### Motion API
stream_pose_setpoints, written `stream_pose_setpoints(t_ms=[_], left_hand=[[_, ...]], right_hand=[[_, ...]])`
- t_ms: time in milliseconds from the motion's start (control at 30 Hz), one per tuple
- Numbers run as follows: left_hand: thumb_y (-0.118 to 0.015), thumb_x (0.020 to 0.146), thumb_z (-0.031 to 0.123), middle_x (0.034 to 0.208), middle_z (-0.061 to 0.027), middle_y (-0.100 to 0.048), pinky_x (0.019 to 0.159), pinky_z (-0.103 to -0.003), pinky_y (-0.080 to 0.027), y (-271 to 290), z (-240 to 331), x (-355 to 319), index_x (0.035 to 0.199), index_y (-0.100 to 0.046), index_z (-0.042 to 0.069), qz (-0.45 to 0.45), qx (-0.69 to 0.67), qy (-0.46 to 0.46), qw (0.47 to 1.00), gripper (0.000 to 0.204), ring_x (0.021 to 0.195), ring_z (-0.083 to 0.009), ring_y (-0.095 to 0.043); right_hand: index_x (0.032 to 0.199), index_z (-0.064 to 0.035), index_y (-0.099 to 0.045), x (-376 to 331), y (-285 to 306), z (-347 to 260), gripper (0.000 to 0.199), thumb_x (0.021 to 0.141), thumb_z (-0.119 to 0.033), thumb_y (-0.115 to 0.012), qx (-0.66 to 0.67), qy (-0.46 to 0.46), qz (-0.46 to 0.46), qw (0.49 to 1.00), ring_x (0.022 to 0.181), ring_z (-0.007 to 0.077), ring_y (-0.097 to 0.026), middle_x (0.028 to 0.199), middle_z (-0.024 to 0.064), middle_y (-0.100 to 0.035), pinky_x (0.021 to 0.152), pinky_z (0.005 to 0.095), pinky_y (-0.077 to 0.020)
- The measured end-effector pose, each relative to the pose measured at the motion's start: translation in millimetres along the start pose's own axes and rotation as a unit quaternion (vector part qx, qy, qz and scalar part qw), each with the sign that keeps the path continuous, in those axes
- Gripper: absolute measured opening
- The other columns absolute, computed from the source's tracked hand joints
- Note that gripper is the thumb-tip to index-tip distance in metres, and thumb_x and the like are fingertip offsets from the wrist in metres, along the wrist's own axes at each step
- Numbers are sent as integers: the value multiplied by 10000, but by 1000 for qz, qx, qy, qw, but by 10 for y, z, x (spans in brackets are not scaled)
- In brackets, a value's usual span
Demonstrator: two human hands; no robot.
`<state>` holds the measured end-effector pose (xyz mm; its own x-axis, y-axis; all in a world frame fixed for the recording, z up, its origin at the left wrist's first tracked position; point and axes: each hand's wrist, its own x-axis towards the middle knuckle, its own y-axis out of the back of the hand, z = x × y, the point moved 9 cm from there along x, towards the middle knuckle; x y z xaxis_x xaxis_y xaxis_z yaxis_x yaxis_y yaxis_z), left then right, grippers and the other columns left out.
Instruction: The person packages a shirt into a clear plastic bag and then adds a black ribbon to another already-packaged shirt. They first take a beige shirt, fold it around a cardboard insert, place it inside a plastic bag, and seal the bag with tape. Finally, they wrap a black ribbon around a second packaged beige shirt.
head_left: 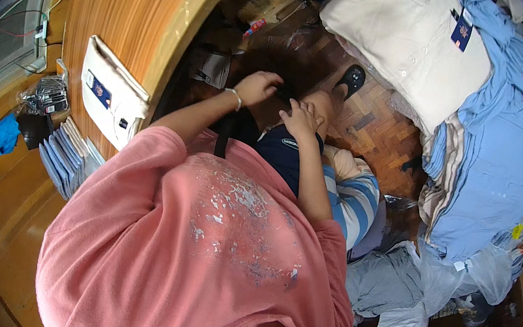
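Shirt (124, 94) lies folded by the desk's (137, 3) edge, likely for neatness; my right hand (302, 119) rests spread on my knee (325, 107); left hand (258, 88): grasp unclear to me.

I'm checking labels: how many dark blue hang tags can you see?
2: one tag on the folded white garment at left, another tag on the cream garment at upper right. Others may be hidden among the clothes.
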<state>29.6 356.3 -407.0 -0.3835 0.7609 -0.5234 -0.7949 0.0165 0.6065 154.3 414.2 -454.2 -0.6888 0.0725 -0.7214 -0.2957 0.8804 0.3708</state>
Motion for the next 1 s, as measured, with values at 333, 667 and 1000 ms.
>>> stream_pose_setpoints(t_ms=[333, 667, 1000], left_hand=[[-553, 814, 218, 1042, -163, -591, 871, -389, -427, 30, -1621, 260, 1158, -527, 45, 4, 22, 216, 976, 386, 1036, -322, -537], [-570, 846, 293, 951, -176, -650, 742, -482, -487, 554, -2435, 965, 1067, -589, 74, 219, 122, 424, 870, 312, 866, -357, -627], [-517, 869, 223, 1175, -163, -501, 828, -413, -467, 669, -2333, 1437, 1161, -545, 64, 239, 42, 489, 838, 334, 1026, -338, -543]], right_hand=[[1318, -181, -449, 409, 13, 491, 610, 777, -415, -609, -34, -97, 115, 988, 1334, 415, -155, 1461, 149, -202, 960, 670, -270], [1221, -193, -549, 317, -78, 305, 522, 730, -343, -642, -70, -93, 113, 987, 1317, 372, -191, 1395, 140, -296, 929, 666, -307], [1216, -198, -555, 333, -209, 310, 528, 718, -341, -654, -79, -113, 115, 984, 1313, 366, -204, 1383, 138, -318, 935, 663, -303]])
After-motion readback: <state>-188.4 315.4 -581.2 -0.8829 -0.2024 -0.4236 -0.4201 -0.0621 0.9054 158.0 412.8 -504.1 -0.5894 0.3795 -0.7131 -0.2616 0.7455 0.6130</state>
